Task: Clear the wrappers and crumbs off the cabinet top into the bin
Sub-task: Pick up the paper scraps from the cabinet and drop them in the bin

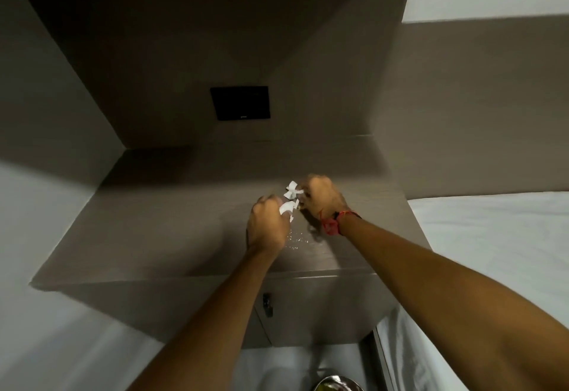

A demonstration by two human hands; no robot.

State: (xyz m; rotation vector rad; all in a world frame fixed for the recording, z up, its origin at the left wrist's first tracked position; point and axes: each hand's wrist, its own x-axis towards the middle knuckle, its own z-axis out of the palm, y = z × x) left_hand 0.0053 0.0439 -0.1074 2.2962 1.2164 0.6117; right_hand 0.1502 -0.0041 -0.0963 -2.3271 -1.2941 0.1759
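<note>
Starting nearest: a shiny metal bin [337, 384] is seen at the bottom edge, on the floor below the cabinet front.
Cabinet front: a door with a small dark handle [267, 304] is shown under the worktop edge.
Worktop: the grey-brown wood-grain worktop [160, 230] is set in a corner between pale walls.
Crumbs: pale crumbs [295, 238] are scattered on the worktop, between the two wrists.
Left hand [267, 226]: closed in a fist on a white wrapper [288, 207].
Right hand [323, 196]: fingers pinched on a second crumpled wrapper piece [291, 190]; a red thread band [334, 222] is worn at the wrist.
Bed: white bedding [492, 236] lies to the right.
Wall: a black panel [240, 102] is mounted behind; its small marking cannot be read.
</note>
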